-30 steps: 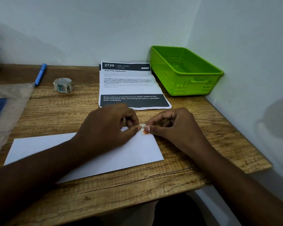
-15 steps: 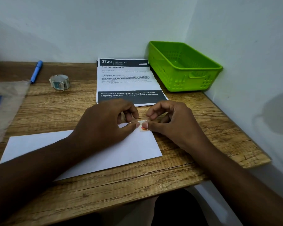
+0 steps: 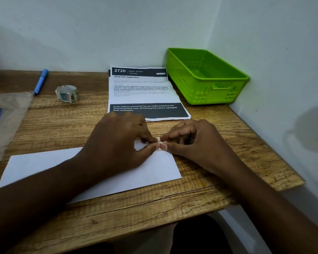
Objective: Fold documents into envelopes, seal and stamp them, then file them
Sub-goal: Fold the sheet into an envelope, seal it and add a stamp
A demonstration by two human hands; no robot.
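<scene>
A white envelope (image 3: 44, 165) lies flat on the wooden desk (image 3: 154, 208) in front of me. At its far right corner sits a small stamp (image 3: 159, 140), mostly covered by fingertips. My left hand (image 3: 117, 142) rests on the envelope with thumb and forefinger pinched at the stamp. From the right, my right hand (image 3: 193, 142) meets it, thumb and forefinger on the same stamp. A printed document (image 3: 143, 92) lies behind the hands. A roll of stamps (image 3: 67, 94) sits at the back left.
A green plastic basket (image 3: 206, 77) stands in the back right corner against the walls. A blue pen (image 3: 41, 81) lies at the back left. A clear plastic sleeve with something blue inside (image 3: 2, 118) covers the left edge. The desk's right edge is near the wall.
Both hands stay at the envelope's far right corner. The fingertips have closed in over the stamp, so less of it shows than before.
</scene>
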